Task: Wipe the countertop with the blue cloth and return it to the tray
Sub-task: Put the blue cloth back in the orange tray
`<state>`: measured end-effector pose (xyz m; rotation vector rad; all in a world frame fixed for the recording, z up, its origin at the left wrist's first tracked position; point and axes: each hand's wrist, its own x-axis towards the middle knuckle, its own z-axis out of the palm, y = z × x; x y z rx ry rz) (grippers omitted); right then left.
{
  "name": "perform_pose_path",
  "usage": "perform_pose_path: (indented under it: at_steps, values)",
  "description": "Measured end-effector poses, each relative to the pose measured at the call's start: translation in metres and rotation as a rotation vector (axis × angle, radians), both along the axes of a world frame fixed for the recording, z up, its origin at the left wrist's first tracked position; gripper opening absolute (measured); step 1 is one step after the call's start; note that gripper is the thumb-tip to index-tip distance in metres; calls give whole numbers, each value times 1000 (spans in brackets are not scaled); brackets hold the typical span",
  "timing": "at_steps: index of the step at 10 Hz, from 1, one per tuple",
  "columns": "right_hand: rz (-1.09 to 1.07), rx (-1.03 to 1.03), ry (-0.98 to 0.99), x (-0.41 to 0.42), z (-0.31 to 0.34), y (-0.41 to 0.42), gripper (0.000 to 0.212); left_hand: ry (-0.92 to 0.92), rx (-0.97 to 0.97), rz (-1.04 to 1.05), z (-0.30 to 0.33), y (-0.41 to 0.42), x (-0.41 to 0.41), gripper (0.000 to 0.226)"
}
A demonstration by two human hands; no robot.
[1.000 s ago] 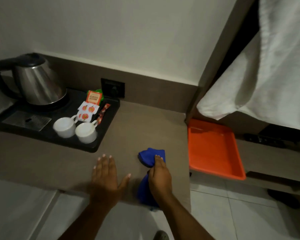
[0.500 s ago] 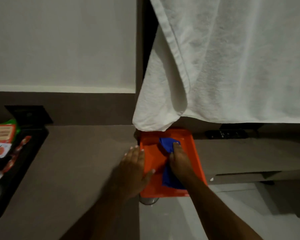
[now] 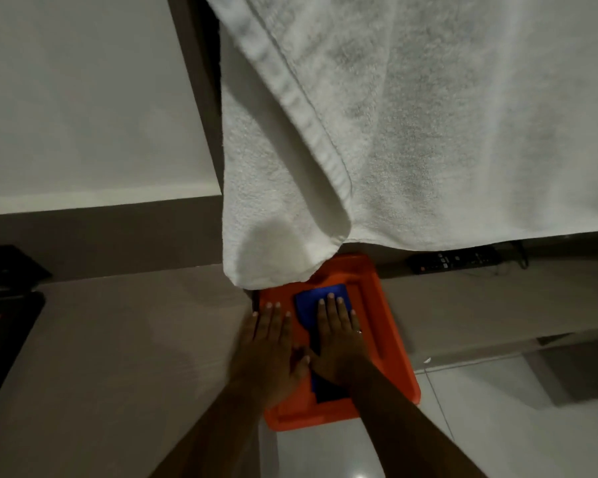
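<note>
A white towel (image 3: 411,132) hangs over the far end of the grey countertop (image 3: 135,339), its lower corner just above the orange tray (image 3: 390,332). The blue cloth (image 3: 320,296) lies flat inside the tray. The right hand (image 3: 337,334) presses on it with fingers spread, gripping nothing, while the left hand (image 3: 270,346) rests open and flat across the tray's left rim.

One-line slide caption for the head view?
Right hand flat on blue cloth in orange tray; left hand beside it.
</note>
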<state>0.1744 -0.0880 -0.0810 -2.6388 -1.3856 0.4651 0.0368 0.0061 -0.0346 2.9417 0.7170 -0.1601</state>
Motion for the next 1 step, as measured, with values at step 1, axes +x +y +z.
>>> perform_pose_path:
  at_steps: [1]
  values:
    - [-37, 45, 26, 2, 24, -11, 94, -107, -42, 32, 14, 11, -12, 96]
